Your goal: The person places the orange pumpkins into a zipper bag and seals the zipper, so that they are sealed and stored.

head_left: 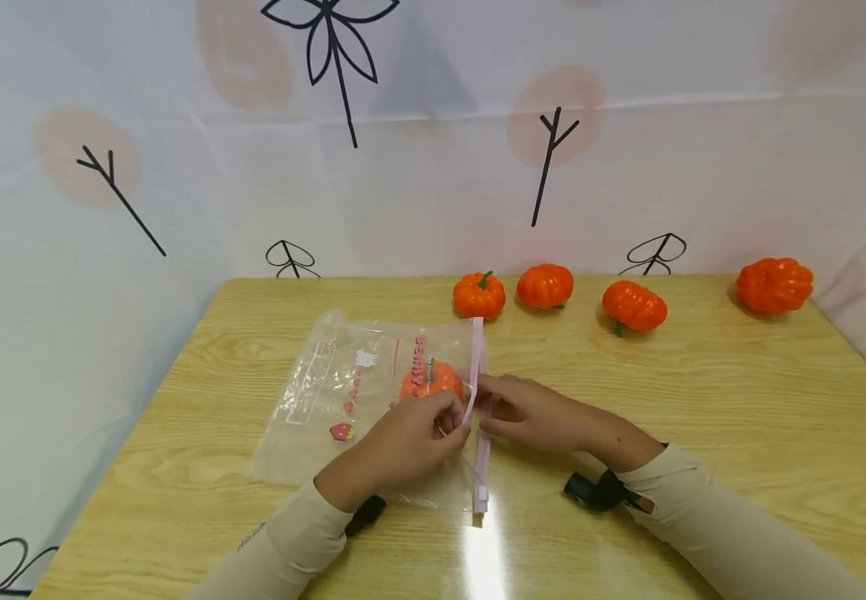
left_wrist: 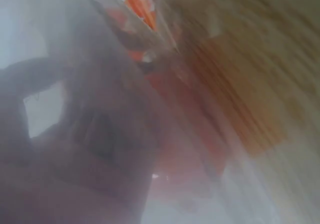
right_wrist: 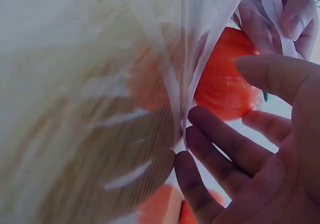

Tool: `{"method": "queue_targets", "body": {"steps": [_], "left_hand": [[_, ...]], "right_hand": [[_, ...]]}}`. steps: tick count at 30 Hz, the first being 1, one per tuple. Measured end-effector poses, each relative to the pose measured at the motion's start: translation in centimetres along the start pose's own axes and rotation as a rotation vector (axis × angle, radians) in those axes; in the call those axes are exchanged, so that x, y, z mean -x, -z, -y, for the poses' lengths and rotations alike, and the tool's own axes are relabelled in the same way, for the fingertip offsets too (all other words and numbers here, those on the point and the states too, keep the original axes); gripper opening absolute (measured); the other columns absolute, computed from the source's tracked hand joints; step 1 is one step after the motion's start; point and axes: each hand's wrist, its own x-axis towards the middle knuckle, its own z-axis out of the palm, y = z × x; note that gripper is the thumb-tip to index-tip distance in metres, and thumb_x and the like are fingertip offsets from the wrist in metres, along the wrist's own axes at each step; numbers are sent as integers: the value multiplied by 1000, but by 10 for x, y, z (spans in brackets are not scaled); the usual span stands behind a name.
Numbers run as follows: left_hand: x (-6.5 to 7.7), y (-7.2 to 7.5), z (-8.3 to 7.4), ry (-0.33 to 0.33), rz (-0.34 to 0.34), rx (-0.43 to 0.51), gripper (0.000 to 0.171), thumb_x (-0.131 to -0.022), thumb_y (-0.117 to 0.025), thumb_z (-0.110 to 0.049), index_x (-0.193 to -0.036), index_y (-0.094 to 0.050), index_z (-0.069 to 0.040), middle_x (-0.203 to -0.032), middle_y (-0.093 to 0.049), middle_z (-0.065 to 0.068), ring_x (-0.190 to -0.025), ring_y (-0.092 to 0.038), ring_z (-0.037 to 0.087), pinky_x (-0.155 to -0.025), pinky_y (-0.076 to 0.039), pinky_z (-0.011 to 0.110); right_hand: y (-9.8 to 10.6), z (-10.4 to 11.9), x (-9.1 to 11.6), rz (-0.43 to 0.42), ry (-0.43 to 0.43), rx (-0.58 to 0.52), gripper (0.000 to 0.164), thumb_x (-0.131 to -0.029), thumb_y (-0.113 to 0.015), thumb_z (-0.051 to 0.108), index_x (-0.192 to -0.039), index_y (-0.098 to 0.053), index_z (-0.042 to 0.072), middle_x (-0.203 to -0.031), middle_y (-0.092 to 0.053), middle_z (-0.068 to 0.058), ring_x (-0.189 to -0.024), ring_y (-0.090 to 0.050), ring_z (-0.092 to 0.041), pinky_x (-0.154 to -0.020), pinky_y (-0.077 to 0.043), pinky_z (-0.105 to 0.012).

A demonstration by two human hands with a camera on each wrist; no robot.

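Observation:
A clear zip bag (head_left: 312, 450) with pink print and a pink zip strip (head_left: 483, 467) lies on the table, its mouth facing right. Through its plastic shows an orange toy pumpkin (head_left: 433, 379), seen just inside the mouth in the right wrist view. My left hand (head_left: 406, 437) pinches the strip between thumb and fingers and holds the mouth apart. At the mouth is my right hand (head_left: 541, 412), its fingers (right_wrist: 225, 149) spread and fairly straight, fingertips right at the bag's edge and beside the pumpkin (right_wrist: 227, 78). Hazy plastic blurs the left wrist view.
Along the table's back edge stand more orange pumpkins: one with a green stem up (head_left: 479, 296), one beside it (head_left: 545, 286), one tipped over (head_left: 633, 306) and one at far right (head_left: 773, 286). A printed white cloth (head_left: 433, 200) hangs behind the wooden table (head_left: 740, 400).

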Motion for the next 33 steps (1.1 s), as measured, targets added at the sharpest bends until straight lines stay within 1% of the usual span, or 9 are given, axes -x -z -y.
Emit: {"method": "queue_targets", "body": {"steps": [4, 6, 9, 13, 18, 23, 26, 30, 33], "left_hand": [[1, 0, 1, 23, 15, 20, 8, -97, -62, -23, -90, -58, -21, -76, -60, -11, -60, -51, 3, -57, -44, 20], [1, 0, 2, 32, 21, 28, 8, -97, -61, -23, -90, -58, -21, -75, -60, -11, -61, -52, 3, -58, -45, 20], [1, 0, 2, 30, 25, 40, 7, -98, -60, -22, -91, -58, -20, -75, -60, -10, -59, -54, 3, -58, -46, 20], [-1, 0, 4, 33, 27, 41, 7, -98, -61, -22, -91, -58, -19, -75, -60, -9, -59, -54, 3, -57, -47, 20], [-3, -2, 8, 66, 53, 40, 7, -98, -61, -23, -92, -59, -19, -77, -61, -10, -62, -54, 3, -60, -47, 20], [-3, -4, 11, 83, 67, 27, 8, -98, -61, -24, -91, -58, -21, -75, -61, -10, -62, -55, 3, -61, -47, 21], [-3, -4, 11, 82, 68, 21, 8, -98, -61, -24, -91, -58, -21, -73, -60, -10, -61, -54, 3, -60, -46, 20], [-3, -4, 10, 76, 69, 12, 8, -98, -61, -23, -91, -58, -21, -71, -58, -11, -60, -52, 2, -59, -45, 20], [-3, -4, 10, 67, 63, 0, 8, -98, -61, -23, -90, -58, -21, -73, -58, -11, -61, -51, 2, -60, -44, 19]], "right_hand": [[-1, 1, -1, -16, -9, -10, 43, -99, -62, 20, -141, -50, 19, -123, -64, 3, -118, -60, -17, -102, -51, -41], [0, 1, -2, -60, -16, -13, 39, -100, -61, 18, -137, -53, 15, -123, -65, 1, -118, -62, -19, -101, -52, -41], [3, 1, -2, -152, -42, -2, 31, -99, -61, 15, -130, -60, 11, -122, -67, -3, -114, -64, -22, -97, -54, -42], [7, 1, -3, -256, -86, 27, 26, -99, -62, 16, -124, -65, 9, -123, -69, -6, -109, -66, -23, -92, -56, -42], [13, -3, -4, -336, -123, 62, 28, -98, -63, 14, -125, -65, 9, -129, -66, -10, -115, -63, -28, -90, -57, -42], [24, -6, -9, -418, -150, 124, 33, -97, -60, 10, -130, -61, 5, -132, -60, -16, -118, -59, -35, -93, -55, -50], [29, -8, -16, -450, -160, 172, 37, -97, -58, 8, -134, -58, 4, -135, -56, -20, -121, -56, -39, -97, -51, -55], [33, -12, -27, -445, -148, 253, 43, -97, -54, 6, -140, -53, 4, -141, -48, -23, -129, -49, -41, -105, -43, -59], [37, -13, -36, -431, -133, 297, 46, -97, -51, 4, -143, -48, 2, -146, -42, -28, -136, -42, -43, -109, -39, -60]]}}
